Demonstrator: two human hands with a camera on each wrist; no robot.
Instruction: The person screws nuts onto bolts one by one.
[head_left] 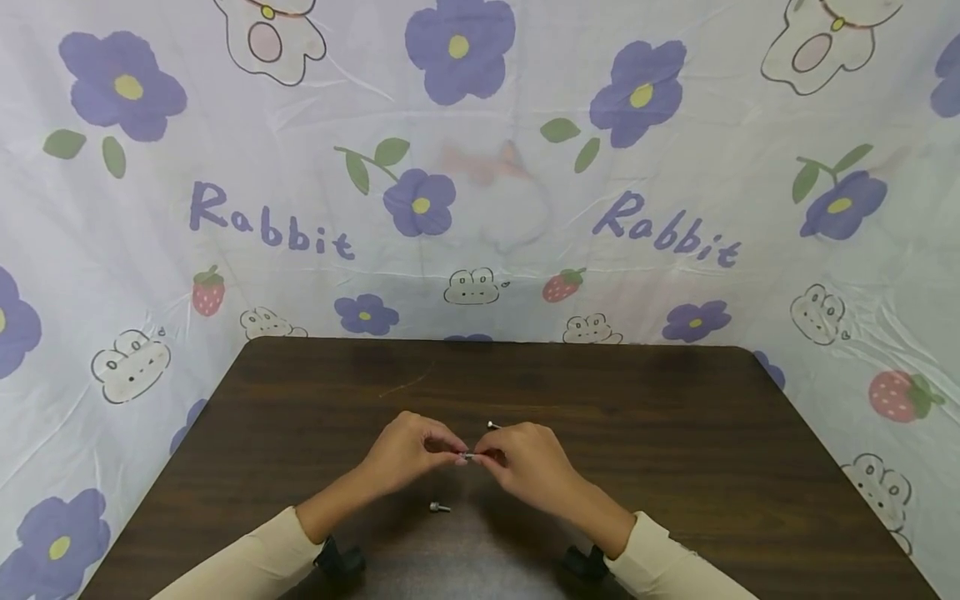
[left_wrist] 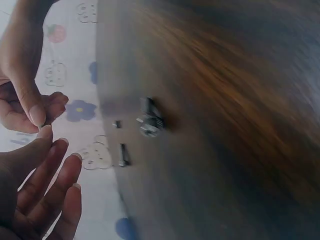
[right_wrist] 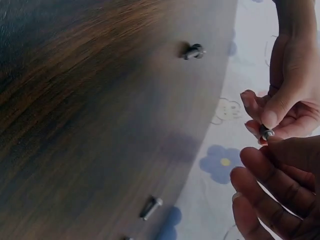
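Observation:
Over the middle of the table, both hands meet at a small metal bolt point(head_left: 468, 456). My left hand point(head_left: 405, 454) pinches one end between thumb and fingertips. From the other side, my right hand point(head_left: 532, 458) pinches the opposite end. In the right wrist view a short piece of the bolt point(right_wrist: 266, 133) shows between the fingertips; the rest is covered. Another metal bolt point(head_left: 439, 507) lies on the table on the near side of the hands. Behind the right hand's knuckles lies a further bolt point(head_left: 492, 425), partly hidden.
The dark wooden table point(head_left: 660, 400) extends around the hands. Two more small metal pieces, a thin screw point(left_wrist: 123, 155) and a shorter piece point(left_wrist: 117, 124), show in the left wrist view. A patterned white cloth point(head_left: 480, 250) hangs behind and beside the table.

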